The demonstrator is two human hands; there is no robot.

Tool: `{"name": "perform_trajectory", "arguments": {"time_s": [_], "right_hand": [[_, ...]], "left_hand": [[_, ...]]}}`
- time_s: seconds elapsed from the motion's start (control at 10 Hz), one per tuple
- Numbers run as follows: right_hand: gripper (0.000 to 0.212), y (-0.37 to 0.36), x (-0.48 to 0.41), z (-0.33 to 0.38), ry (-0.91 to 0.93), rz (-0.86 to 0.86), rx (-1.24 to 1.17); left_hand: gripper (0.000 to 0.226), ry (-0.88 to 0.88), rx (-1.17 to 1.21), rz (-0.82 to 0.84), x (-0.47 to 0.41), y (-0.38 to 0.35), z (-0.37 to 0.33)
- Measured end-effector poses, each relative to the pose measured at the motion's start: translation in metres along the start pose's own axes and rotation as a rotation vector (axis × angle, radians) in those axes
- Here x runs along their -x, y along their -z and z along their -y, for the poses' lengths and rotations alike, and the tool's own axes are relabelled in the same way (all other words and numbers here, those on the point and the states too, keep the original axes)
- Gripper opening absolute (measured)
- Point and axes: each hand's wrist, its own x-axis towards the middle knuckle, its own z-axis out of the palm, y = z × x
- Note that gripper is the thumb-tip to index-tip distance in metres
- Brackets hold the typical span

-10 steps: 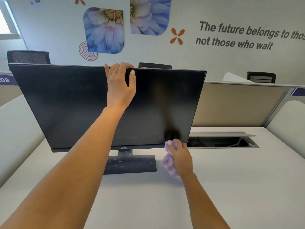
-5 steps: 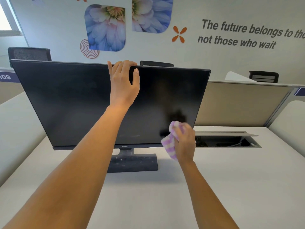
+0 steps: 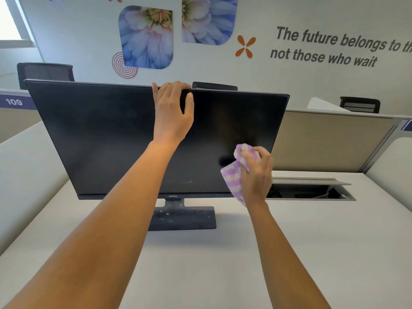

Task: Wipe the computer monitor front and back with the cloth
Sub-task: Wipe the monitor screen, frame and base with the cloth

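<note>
Monitor (image 3: 107,134): is standing upright on the white desk (image 3: 345,253), dark screen facing the camera.
Left hand (image 3: 171,117): is gripping the monitor's top edge near its middle, fingers (image 3: 172,86) curling over, thumb lying on the screen.
Right hand (image 3: 256,175): is clutching the cloth (image 3: 233,179) against the monitor's lower-right screen.
Cloth: purple-and-white checked, bunched, touching the screen.

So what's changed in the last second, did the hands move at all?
The right hand, gripping the purple checked cloth, slid up from the bottom edge of the monitor onto the lower right of its screen. The left hand still holds the top edge, and the monitor stands where it was on the desk.
</note>
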Motion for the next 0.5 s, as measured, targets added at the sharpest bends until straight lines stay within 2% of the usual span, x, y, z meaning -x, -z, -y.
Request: {"name": "perform_trajectory", "arguments": {"time_s": [0.1,0.2,0.3,0.4,0.5], "right_hand": [[0.033,-0.010,-0.006,0.016,0.147,-0.032,0.122],[0.029,-0.018,0.016,0.011,0.366,0.060,0.238],[0.040,-0.021,0.047,0.003,0.506,0.287,0.248],[0.045,-0.020,0.076,-0.013,0.239,0.542,0.197],[0.033,0.000,0.083,-0.016,0.017,0.671,0.133]], "left_hand": [[0.026,0.003,0.006,-0.001,0.000,0.001,0.002],[0.026,-0.005,0.005,0.001,-0.001,0.000,0.002],[0.027,-0.002,0.008,0.004,-0.001,-0.001,0.001],[0.027,-0.011,0.009,0.005,0.001,0.000,0.001],[0.027,-0.008,0.017,0.020,0.000,0.001,0.002]]}}
